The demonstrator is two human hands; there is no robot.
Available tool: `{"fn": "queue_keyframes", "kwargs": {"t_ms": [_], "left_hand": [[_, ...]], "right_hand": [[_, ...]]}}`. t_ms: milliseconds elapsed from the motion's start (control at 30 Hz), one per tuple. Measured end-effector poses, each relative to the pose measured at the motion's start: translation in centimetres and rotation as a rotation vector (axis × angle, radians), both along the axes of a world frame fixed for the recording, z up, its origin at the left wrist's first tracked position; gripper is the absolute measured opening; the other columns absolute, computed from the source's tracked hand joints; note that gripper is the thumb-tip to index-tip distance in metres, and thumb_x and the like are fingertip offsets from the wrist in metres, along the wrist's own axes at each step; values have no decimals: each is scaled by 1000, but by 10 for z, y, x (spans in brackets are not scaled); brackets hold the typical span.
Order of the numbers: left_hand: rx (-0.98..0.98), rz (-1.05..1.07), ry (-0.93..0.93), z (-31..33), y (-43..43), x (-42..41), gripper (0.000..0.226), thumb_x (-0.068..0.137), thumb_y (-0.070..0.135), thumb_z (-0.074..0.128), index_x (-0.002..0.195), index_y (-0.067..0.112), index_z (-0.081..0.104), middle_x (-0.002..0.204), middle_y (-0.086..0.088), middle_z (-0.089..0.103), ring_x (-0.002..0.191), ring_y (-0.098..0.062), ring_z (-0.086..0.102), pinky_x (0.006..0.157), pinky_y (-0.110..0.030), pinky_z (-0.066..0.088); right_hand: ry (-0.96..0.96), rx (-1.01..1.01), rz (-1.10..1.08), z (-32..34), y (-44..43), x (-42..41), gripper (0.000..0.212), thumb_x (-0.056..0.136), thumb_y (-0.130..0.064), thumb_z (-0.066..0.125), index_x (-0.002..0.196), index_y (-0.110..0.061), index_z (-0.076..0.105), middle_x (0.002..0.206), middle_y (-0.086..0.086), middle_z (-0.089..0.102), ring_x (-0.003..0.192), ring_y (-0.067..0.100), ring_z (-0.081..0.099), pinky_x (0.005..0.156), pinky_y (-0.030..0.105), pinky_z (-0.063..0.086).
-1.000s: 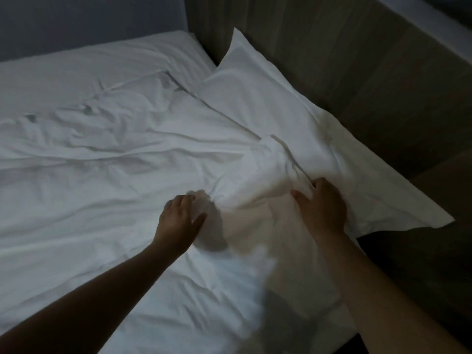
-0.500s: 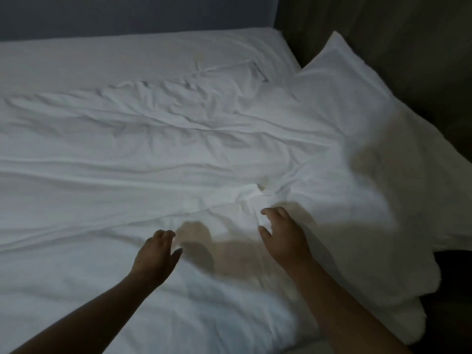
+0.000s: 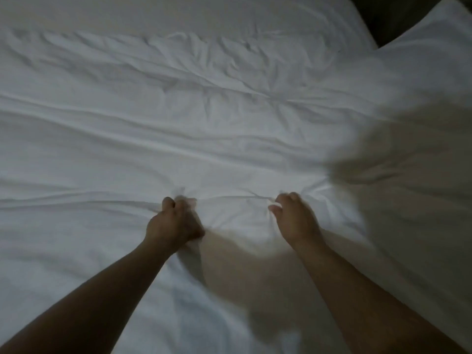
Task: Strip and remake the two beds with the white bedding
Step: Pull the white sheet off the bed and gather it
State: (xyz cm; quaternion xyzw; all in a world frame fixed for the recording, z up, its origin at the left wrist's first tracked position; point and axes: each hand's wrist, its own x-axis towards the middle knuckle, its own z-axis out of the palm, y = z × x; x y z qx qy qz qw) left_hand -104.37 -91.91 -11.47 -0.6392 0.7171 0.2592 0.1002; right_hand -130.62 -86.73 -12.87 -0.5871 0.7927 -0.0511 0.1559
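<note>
A wrinkled white duvet (image 3: pixel 204 129) covers nearly the whole bed in dim light. My left hand (image 3: pixel 173 223) grips a bunched fold of the duvet near the middle of the view, and creases radiate from the fist. About a hand's width to the right, my right hand (image 3: pixel 293 218) curls its fingers into the same cloth, which puckers at the fingertips. A white pillow (image 3: pixel 421 80) lies at the right end of the bed, partly under a blurred shadow.
The flat white fitted sheet (image 3: pixel 178 14) shows along the far side of the bed beyond the duvet. A dark gap beside the headboard (image 3: pixel 383 19) sits at the top right corner. My forearms cast shadows on the near cloth.
The view has swung left, away from the headboard. Both hands moved left along the duvet from beside the pillow. They went from resting loosely on the cloth to closing on it.
</note>
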Motion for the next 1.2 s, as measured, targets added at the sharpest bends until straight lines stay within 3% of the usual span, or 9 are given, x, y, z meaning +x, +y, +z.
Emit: {"fn": "queue_keyframes", "kwargs": {"t_ms": [67,133,200,267,333,433,600,733,1200], "left_hand": [[-156,6,112,-6,-5,13,38,82,37,68,107,11,54,104,-10,50,91,-34,59,70,-33,41],[-310,48,260,-6,-15,24,22,85,25,67,95,7,61,95,-10,50,81,-33,58,67,-29,38],[-407,8,327,-6,-19,31,32,83,23,67,107,2,62,105,-15,53,86,-35,59,72,-31,43],[-448,-95,229,-21,-3,43,59,86,42,56,126,0,54,126,-23,53,109,-42,55,89,-44,45],[-427,-137,62,-41,19,57,74,89,56,36,140,4,42,146,-21,40,134,-42,36,106,-56,29],[-399,-107,5,-60,40,70,80,92,62,23,149,6,27,156,-19,19,145,-39,13,114,-59,11],[-376,-104,-46,-75,29,71,81,92,65,12,151,10,21,159,-15,12,146,-37,6,114,-60,9],[-393,-95,-46,-92,18,72,79,91,65,17,153,15,14,160,-11,4,147,-35,-1,114,-61,6],[-432,-85,-32,-117,5,71,80,90,64,26,153,15,17,160,-12,6,147,-37,-1,114,-62,5]], "right_hand": [[67,-211,-47,-5,-11,5,22,91,-28,61,84,-7,63,93,15,57,82,36,60,69,39,49],[100,-273,-108,-10,-18,5,21,87,-22,64,77,-4,63,88,16,56,76,36,60,65,40,51],[95,-148,-202,-21,-24,6,19,87,-21,63,89,-2,66,101,20,56,93,40,57,77,43,48],[85,23,-268,-26,-27,18,35,91,-33,56,114,-6,61,126,20,49,118,39,44,96,46,39],[-12,128,-247,-25,-26,41,58,95,-50,43,139,-13,39,152,18,24,141,35,18,113,52,17],[-42,118,-142,-24,-10,85,77,93,-64,26,153,-22,4,160,10,-10,146,31,-14,114,57,-4],[26,43,-96,-47,-2,142,80,88,-68,10,154,-23,5,161,7,-6,146,34,-13,113,62,-7],[150,-30,-97,-80,-11,144,73,93,-60,22,152,-17,24,160,11,14,147,36,5,112,66,1],[270,-73,-128,-109,-25,148,67,96,-51,26,152,-16,20,160,11,13,147,32,9,112,66,3]]}}
